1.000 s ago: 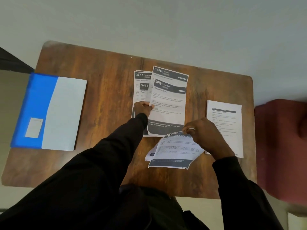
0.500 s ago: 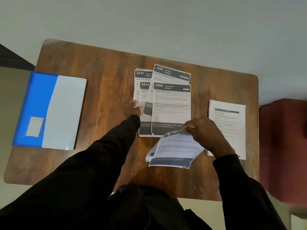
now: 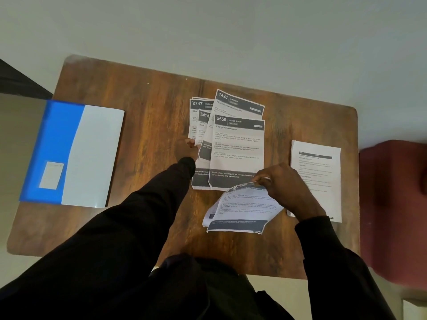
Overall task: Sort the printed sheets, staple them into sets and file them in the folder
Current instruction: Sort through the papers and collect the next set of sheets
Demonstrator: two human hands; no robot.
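Note:
Several printed sheets (image 3: pixel 235 146) with dark numbered headers lie fanned out and overlapping at the middle of the wooden table (image 3: pixel 143 125). My left hand (image 3: pixel 190 150) reaches forward to the left edge of this fan and touches it; its grip is hidden from me. My right hand (image 3: pixel 288 190) pinches the top edge of a few curled sheets (image 3: pixel 240 209) just in front of the fan. A blue and white folder (image 3: pixel 57 146) lies closed at the table's left end. No stapler is in view.
A single white sheet (image 3: pixel 316 172) of plain text lies at the right, partly under my right wrist. A dark red upholstered seat (image 3: pixel 392 204) stands past the table's right edge. A wall runs behind the table.
My left hand slid from the top of the fanned sheets to their left edge. The sheet numbered 2659 straightened and shifted nearer. My right hand kept its sheets in place.

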